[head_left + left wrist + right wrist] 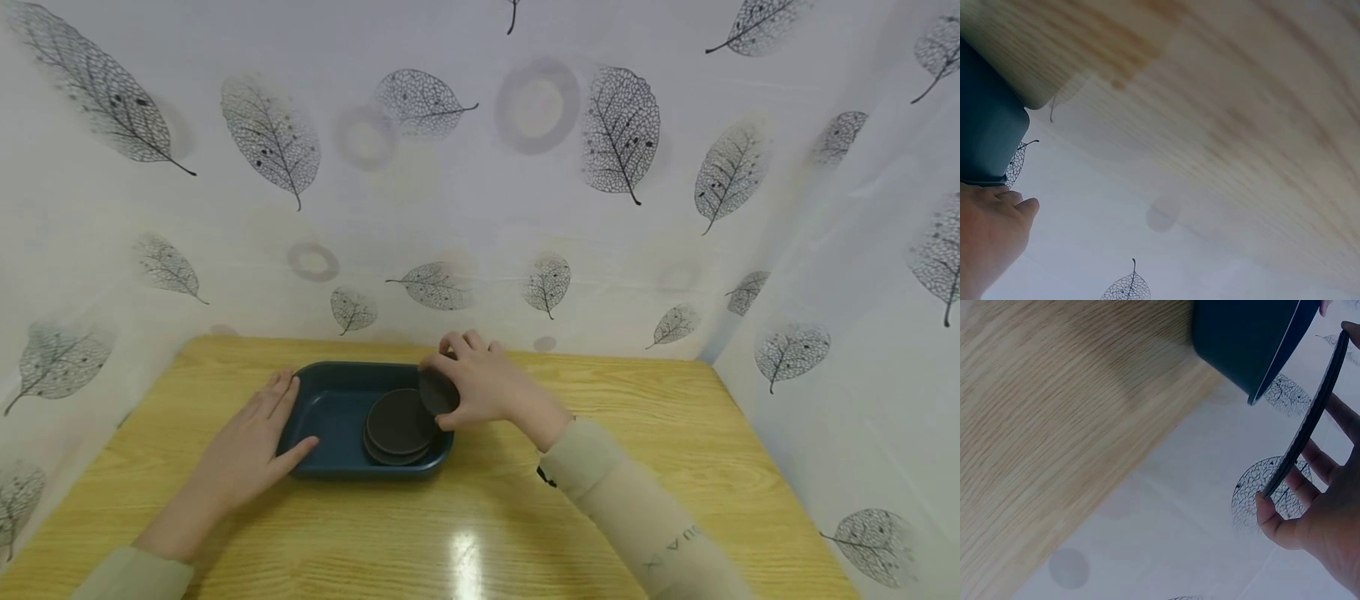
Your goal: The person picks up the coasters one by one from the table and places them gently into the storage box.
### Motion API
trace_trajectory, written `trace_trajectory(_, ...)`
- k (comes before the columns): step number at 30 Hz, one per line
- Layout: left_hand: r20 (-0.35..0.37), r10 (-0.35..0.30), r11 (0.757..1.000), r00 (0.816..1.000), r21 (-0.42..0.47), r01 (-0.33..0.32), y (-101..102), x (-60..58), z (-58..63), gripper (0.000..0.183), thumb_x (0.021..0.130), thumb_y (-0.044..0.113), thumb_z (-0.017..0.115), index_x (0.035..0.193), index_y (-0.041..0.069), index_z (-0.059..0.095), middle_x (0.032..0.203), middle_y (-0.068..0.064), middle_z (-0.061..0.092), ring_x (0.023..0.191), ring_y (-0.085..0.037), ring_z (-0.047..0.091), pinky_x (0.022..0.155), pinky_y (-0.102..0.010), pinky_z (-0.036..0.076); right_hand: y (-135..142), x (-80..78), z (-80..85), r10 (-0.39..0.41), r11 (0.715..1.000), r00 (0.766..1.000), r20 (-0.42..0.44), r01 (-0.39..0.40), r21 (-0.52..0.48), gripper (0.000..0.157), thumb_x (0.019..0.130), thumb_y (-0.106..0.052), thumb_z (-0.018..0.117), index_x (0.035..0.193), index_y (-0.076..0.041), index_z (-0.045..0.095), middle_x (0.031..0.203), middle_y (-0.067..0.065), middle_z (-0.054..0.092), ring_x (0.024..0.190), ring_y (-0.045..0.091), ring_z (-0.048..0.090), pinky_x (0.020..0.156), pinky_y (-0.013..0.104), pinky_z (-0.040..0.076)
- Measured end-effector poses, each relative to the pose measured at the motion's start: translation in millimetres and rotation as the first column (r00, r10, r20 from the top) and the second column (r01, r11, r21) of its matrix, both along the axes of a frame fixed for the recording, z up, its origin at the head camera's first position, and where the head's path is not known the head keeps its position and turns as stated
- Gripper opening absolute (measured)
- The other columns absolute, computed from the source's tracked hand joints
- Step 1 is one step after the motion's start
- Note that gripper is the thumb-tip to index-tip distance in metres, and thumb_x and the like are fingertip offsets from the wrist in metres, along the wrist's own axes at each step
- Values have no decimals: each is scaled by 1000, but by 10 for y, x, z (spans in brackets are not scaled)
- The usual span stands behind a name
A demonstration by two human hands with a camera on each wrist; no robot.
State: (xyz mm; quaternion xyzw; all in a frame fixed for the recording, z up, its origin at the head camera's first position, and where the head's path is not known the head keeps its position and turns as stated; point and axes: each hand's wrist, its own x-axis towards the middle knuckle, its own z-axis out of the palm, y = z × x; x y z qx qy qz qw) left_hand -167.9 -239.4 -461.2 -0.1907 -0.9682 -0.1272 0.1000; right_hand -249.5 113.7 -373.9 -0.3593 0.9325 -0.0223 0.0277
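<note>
A dark blue rectangular tray with rounded corners stands on the table. Inside its right half lies a small stack of round black coasters. My right hand grips another black coaster by its edges, tilted over the tray's right end. The right wrist view shows this coaster edge-on, fingers and thumb on its rim, just beyond the tray wall. My left hand rests with straight fingers against the tray's left end, thumb over the front rim. In the left wrist view, the left hand meets the tray's side.
The wooden table extends around the tray on all sides. Behind it and along the sides hangs a white curtain printed with leaf skeletons. A light reflection shines on the table's front part.
</note>
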Motion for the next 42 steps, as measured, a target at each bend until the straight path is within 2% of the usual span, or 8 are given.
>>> trace_trajectory(6, -2, 1, 1000, 1000, -4, -1, -1, -6, 4, 94, 103, 50, 62, 163, -13, 26, 172, -33, 24, 161, -49, 24, 137, -35, -3, -208, 5, 1, 37, 999, 999, -10, -37, 40, 74, 86, -60, 78, 152, -37, 51, 151, 3, 43, 135, 26, 39, 94, 44, 45)
trace_trajectory(12, -18, -1, 1000, 1000, 3, 1, -8, -4, -9, 93, 103, 49, 64, 162, -13, 28, 171, -33, 25, 160, -49, 26, 138, -35, -1, -382, 8, -70, 77, 995, 996, -38, -74, 68, 75, 85, -63, 76, 152, -39, 51, 151, 2, 44, 134, 24, 41, 97, 44, 48)
trace_trajectory(18, -22, 1, 1000, 1000, 13, 0, -14, 3, -23, 93, 103, 49, 64, 162, -12, 28, 171, -33, 25, 160, -48, 26, 139, -38, 3, -535, 33, -125, 107, 991, 994, -26, -105, 78, 75, 85, -64, 77, 151, -40, 51, 153, 2, 45, 137, 23, 42, 101, 46, 51)
trace_trajectory(25, -18, 3, 1000, 1000, 17, -3, -11, -1, -25, 92, 103, 49, 64, 163, -11, 28, 171, -32, 25, 160, -49, 27, 139, -43, 8, -651, 66, -200, 125, 986, 992, -34, -121, 112, 75, 85, -66, 75, 151, -42, 51, 149, 0, 47, 133, 20, 45, 96, 43, 50)
trace_trajectory(35, -26, 1, 1000, 1000, 10, -1, -15, -2, -25, 92, 103, 49, 64, 163, -11, 28, 172, -32, 26, 160, -48, 26, 138, -35, -1, -688, 110, -321, 135, 982, 991, 17, -136, 132, 73, 89, -66, 74, 153, -41, 49, 151, 1, 46, 142, 25, 43, 107, 52, 50)
trace_trajectory(42, -41, 5, 1000, 999, 1, -5, -10, -2, -30, 93, 102, 50, 64, 162, -12, 30, 171, -32, 29, 158, -48, 30, 137, -28, -4, -709, 111, -378, 136, 977, 991, 13, -137, 164, 74, 89, -68, 72, 154, -38, 50, 149, 2, 48, 135, 23, 46, 106, 49, 49)
